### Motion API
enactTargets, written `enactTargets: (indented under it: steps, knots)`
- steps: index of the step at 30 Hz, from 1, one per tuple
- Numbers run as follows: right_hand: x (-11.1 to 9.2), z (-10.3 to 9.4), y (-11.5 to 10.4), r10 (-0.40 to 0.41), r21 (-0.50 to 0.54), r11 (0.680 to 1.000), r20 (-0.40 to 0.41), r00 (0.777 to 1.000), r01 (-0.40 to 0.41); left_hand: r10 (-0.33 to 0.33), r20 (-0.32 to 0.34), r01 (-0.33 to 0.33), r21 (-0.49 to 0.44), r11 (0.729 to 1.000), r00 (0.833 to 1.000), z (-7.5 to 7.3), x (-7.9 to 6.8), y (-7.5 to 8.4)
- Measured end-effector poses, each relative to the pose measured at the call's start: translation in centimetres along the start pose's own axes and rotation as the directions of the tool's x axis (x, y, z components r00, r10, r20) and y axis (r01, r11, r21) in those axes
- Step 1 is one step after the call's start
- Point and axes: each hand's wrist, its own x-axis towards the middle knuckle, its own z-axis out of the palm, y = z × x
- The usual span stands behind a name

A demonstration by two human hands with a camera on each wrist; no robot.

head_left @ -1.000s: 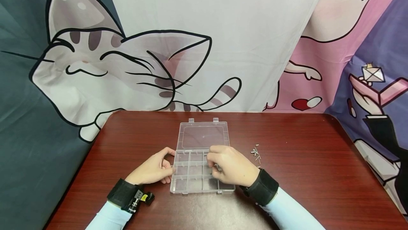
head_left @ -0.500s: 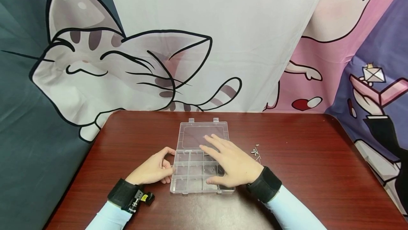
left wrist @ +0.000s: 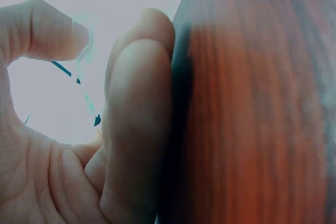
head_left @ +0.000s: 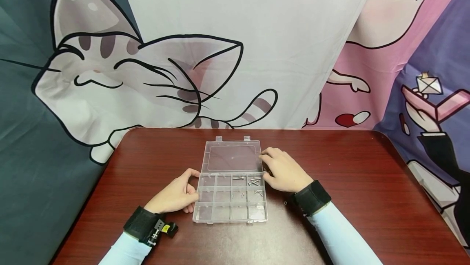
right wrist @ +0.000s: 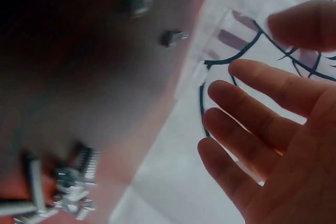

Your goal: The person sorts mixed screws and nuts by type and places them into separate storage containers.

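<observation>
A clear plastic compartment box (head_left: 211,212) lies on the table with its lid (head_left: 232,156) folded open toward the back. Small metal screws (head_left: 253,182) lie in its right-hand compartments. My left hand (head_left: 174,194) holds the box's left edge, thumb and bent index finger against the clear rim. At the right side, my right hand (head_left: 285,171) has its fingertips by the edge of lid and box. The right wrist view shows its fingers (right wrist: 252,111) spread apart, nothing between them. Loose screws (right wrist: 73,184) lie on the table near this hand, hidden behind it in the head view.
A tiny metal ring-like piece (head_left: 285,203) sits on the brown table (head_left: 349,175), right of the box. In the right wrist view, a blurred small metal piece (right wrist: 173,38) lies near the box. A cloth with cartoon cats (head_left: 293,52) hangs behind the table.
My right hand first lifted off the compartments with spread fingers, then moved right to the box's side, uncovering the screws inside. The box shifted slightly left. My left hand stayed almost still.
</observation>
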Motion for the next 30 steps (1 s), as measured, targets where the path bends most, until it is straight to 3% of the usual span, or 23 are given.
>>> enactTargets:
  steps: [8, 23, 30]
  knots:
    - [-0.2, 1.5, 1.3, -0.007, -0.083, 0.997, 0.009, 1.000, 0.008, -0.006, 0.003, 0.006, 0.003, 1.000, 1.000, 0.0, -0.1, 0.1]
    - [-0.1, 1.7, 1.0, -0.075, -0.061, 0.995, -0.002, 0.997, 0.074, -0.006, 0.001, 0.006, 0.004, 1.000, 1.000, 0.0, -0.2, 0.1]
    - [-0.5, 1.2, 1.1, 0.035, -0.078, 0.997, 0.060, 0.998, -0.030, 0.003, -0.002, -0.003, 0.022, 1.000, 1.000, 0.2, -0.1, 0.1]
